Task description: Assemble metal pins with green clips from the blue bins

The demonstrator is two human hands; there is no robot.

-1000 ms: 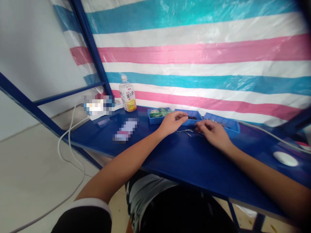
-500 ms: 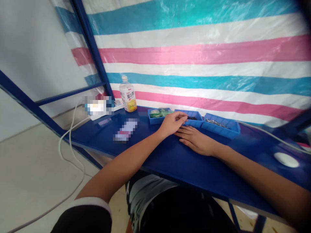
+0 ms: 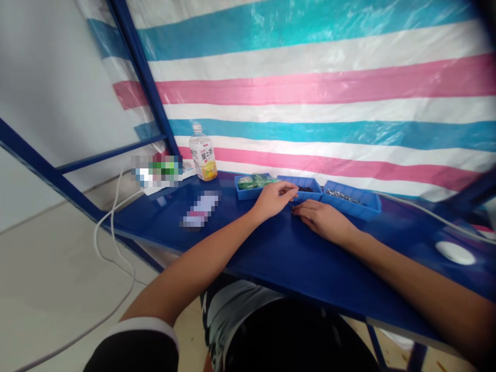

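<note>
My left hand (image 3: 274, 199) is in front of the middle blue bin (image 3: 320, 195), thumb and fingers closed in a pinch; what they hold is too small to name. Just to its right, my right hand (image 3: 324, 219) rests low over the table, fingers drawn together and bent. A tiny shiny bit shows at its fingertips, too small to identify. Small dark parts (image 3: 305, 189) lie in the middle bin. The left blue bin (image 3: 248, 195) holds green-and-clear packets (image 3: 256, 181), and the right blue bin (image 3: 358, 207) holds small silvery metal parts (image 3: 341, 195).
A drink bottle (image 3: 203, 157) stands at the back left, with a blurred-out phone-like object (image 3: 201, 209) before it. A white oval object (image 3: 455, 253) lies at the right. White cables (image 3: 112, 217) hang off the left end of the blue table (image 3: 263, 253). Striped sheeting (image 3: 310, 88) hangs behind.
My right hand has drawn slightly right, away from my left hand, and its outstretched fingers have curled together. My left hand stays nearly in place, still pinched.
</note>
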